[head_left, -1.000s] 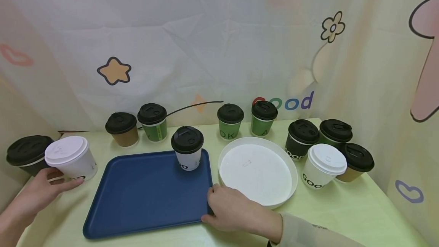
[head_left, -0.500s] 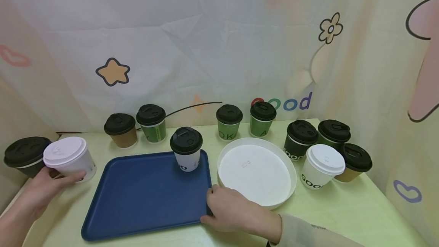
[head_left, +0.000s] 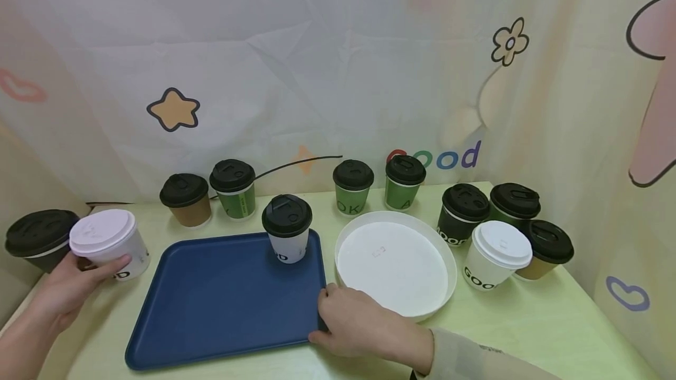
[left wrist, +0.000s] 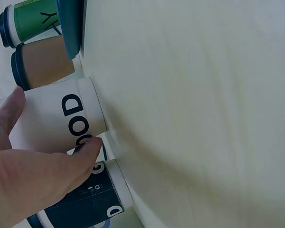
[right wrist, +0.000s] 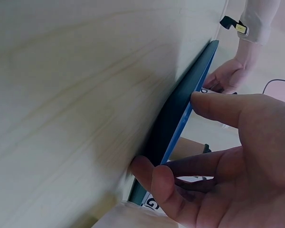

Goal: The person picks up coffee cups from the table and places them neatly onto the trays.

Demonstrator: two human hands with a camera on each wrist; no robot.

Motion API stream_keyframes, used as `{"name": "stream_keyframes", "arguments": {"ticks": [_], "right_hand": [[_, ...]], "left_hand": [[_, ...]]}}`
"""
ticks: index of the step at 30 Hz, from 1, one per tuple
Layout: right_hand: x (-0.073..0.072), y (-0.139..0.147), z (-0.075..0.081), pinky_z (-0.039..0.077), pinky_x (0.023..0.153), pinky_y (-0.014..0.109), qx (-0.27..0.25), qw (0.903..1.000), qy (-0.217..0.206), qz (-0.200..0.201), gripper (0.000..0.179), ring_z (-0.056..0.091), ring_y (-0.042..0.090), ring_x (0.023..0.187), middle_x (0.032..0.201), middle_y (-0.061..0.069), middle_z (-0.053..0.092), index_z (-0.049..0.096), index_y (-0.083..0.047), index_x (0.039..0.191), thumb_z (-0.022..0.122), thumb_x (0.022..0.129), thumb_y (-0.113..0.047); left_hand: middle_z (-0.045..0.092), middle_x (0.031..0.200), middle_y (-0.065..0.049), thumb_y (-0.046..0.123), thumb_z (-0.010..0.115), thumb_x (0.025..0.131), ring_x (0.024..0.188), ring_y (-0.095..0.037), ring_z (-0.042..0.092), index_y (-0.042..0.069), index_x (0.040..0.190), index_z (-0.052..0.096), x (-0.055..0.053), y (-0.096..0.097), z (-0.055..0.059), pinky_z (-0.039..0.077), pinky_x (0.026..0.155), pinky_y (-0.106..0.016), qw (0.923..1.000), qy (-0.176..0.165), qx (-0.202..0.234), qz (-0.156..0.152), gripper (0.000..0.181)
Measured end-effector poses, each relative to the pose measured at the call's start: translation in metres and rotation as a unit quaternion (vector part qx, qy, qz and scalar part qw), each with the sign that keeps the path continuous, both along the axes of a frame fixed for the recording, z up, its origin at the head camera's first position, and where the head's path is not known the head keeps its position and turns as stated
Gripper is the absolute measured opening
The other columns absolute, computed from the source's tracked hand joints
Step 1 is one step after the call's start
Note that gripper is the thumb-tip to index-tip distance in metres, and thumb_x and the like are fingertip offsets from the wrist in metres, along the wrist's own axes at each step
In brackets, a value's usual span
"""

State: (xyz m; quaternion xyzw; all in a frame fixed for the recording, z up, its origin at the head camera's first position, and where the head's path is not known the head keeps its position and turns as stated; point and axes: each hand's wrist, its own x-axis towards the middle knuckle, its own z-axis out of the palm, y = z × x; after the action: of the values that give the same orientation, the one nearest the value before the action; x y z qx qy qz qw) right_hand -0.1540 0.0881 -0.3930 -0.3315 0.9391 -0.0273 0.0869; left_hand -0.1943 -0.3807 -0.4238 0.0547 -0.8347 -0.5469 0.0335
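At the left side of the table, my left hand [head_left: 68, 292] grips a white lidded paper coffee cup [head_left: 121, 251]. In the left wrist view, its thumb and fingers lie on either side of this cup [left wrist: 50, 114]. Just behind the hand stands a black coffee cup [head_left: 42, 236] with a black lid. My right hand [head_left: 364, 321] holds the right edge of a blue tray [head_left: 227, 304]. The right wrist view shows thumb and fingers at the tray's rim [right wrist: 183, 121]. A white cup with a black lid [head_left: 287, 233] stands in the tray's far right corner.
Beside the tray is a round white dish [head_left: 396, 263]. Along the back stand a brown cup [head_left: 187, 201] and several green cups [head_left: 352, 189]. To the right, a white-lidded cup [head_left: 496, 257] stands among dark-lidded ones. A printed curtain [head_left: 317, 75] hangs behind the table.
My left thumb has moved up and further across the white cup's side, and more of the cup's lettering shows beneath it. The right hand and tray have stayed in place.
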Motion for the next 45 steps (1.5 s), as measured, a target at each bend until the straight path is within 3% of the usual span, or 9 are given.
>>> {"name": "stream_keyframes", "arguments": {"ticks": [8, 16, 24, 26, 29, 33, 36, 42, 45], "right_hand": [[-0.002, 0.000, 0.000, 0.056, 0.070, 0.030, -0.001, 1.0000, -0.005, 0.003, 0.062, 0.063, 0.016, 0.081, 0.101, 0.013, 0.065, 0.066, 0.007, 0.120, 0.075, 0.091, -0.047], [0.000, 0.002, 0.000, 0.056, 0.071, 0.031, -0.001, 1.0000, 0.001, 0.003, 0.063, 0.063, 0.016, 0.083, 0.102, 0.013, 0.065, 0.066, 0.008, 0.121, 0.075, 0.091, -0.048], [0.001, 0.001, -0.002, 0.056, 0.072, 0.031, -0.003, 1.0000, 0.000, 0.002, 0.065, 0.063, 0.017, 0.084, 0.103, 0.014, 0.065, 0.065, 0.008, 0.122, 0.075, 0.091, -0.048], [0.001, 0.001, -0.002, 0.056, 0.072, 0.031, -0.004, 1.0000, 0.001, 0.002, 0.065, 0.063, 0.016, 0.083, 0.102, 0.013, 0.064, 0.065, 0.008, 0.121, 0.075, 0.091, -0.048], [0.001, 0.001, -0.002, 0.056, 0.070, 0.030, -0.004, 1.0000, 0.002, 0.002, 0.064, 0.062, 0.015, 0.081, 0.100, 0.012, 0.064, 0.066, 0.008, 0.121, 0.075, 0.091, -0.048], [-0.001, 0.001, -0.001, 0.055, 0.071, 0.030, -0.003, 1.0000, -0.001, 0.003, 0.063, 0.062, 0.015, 0.081, 0.100, 0.012, 0.064, 0.066, 0.007, 0.120, 0.075, 0.091, -0.048], [-0.002, 0.001, -0.001, 0.055, 0.071, 0.029, -0.004, 1.0000, -0.002, 0.006, 0.061, 0.062, 0.015, 0.080, 0.100, 0.012, 0.064, 0.066, 0.007, 0.119, 0.075, 0.092, -0.048], [-0.002, 0.002, 0.000, 0.055, 0.072, 0.028, -0.005, 0.9999, -0.006, 0.009, 0.061, 0.061, 0.014, 0.081, 0.100, 0.012, 0.065, 0.067, 0.006, 0.118, 0.075, 0.092, -0.047], [-0.002, 0.001, 0.000, 0.055, 0.072, 0.029, -0.005, 0.9999, -0.007, 0.010, 0.060, 0.062, 0.014, 0.081, 0.100, 0.012, 0.065, 0.067, 0.007, 0.118, 0.075, 0.092, -0.047]], "left_hand": [[0.038, 0.133, -0.002, 0.026, 0.068, 0.101, 0.115, -0.001, 0.041, 0.018, 0.154, 0.022, 0.000, 0.003, 0.002, 0.041, 0.080, -0.008, 1.0000, -0.002, -0.008, -0.001, 0.070], [0.044, 0.124, 0.021, 0.016, 0.068, 0.102, 0.108, 0.009, 0.045, 0.030, 0.148, 0.031, 0.002, 0.013, 0.009, 0.043, 0.081, -0.009, 0.9980, 0.039, -0.016, -0.046, 0.060], [0.051, 0.120, 0.025, 0.013, 0.068, 0.101, 0.107, 0.010, 0.049, 0.036, 0.140, 0.037, 0.004, 0.033, 0.026, 0.043, 0.081, -0.012, 0.9962, 0.047, -0.009, -0.073, 0.055], [0.051, 0.124, 0.020, 0.015, 0.069, 0.101, 0.108, 0.008, 0.049, 0.029, 0.146, 0.035, 0.004, 0.040, 0.030, 0.043, 0.082, -0.013, 0.9959, 0.036, -0.013, -0.082, 0.058], [0.046, 0.140, 0.001, 0.019, 0.070, 0.100, 0.116, 0.000, 0.048, 0.014, 0.155, 0.024, 0.001, 0.054, 0.036, 0.045, 0.085, -0.015, 0.9949, 0.011, -0.021, -0.098, 0.072], [0.030, 0.154, -0.021, 0.023, 0.071, 0.100, 0.133, -0.028, 0.039, 0.002, 0.159, 0.011, 0.000, 0.073, 0.043, 0.041, 0.108, -0.044, 0.9929, -0.019, -0.014, -0.116, 0.087], [0.030, 0.155, -0.025, 0.022, 0.072, 0.099, 0.136, -0.041, 0.034, 0.000, 0.159, 0.011, -0.002, 0.086, 0.044, 0.035, 0.109, -0.060, 0.9913, -0.022, -0.010, -0.129, 0.088], [0.041, 0.151, -0.021, 0.021, 0.077, 0.095, 0.128, -0.029, 0.047, 0.000, 0.157, 0.021, -0.008, 0.104, 0.042, 0.046, 0.092, -0.021, 0.9888, -0.012, -0.028, -0.146, 0.086], [0.041, 0.151, -0.022, 0.021, 0.079, 0.093, 0.130, -0.032, 0.046, 0.000, 0.157, 0.021, -0.012, 0.111, 0.041, 0.044, 0.098, -0.031, 0.9877, -0.016, -0.028, -0.153, 0.089]]}}
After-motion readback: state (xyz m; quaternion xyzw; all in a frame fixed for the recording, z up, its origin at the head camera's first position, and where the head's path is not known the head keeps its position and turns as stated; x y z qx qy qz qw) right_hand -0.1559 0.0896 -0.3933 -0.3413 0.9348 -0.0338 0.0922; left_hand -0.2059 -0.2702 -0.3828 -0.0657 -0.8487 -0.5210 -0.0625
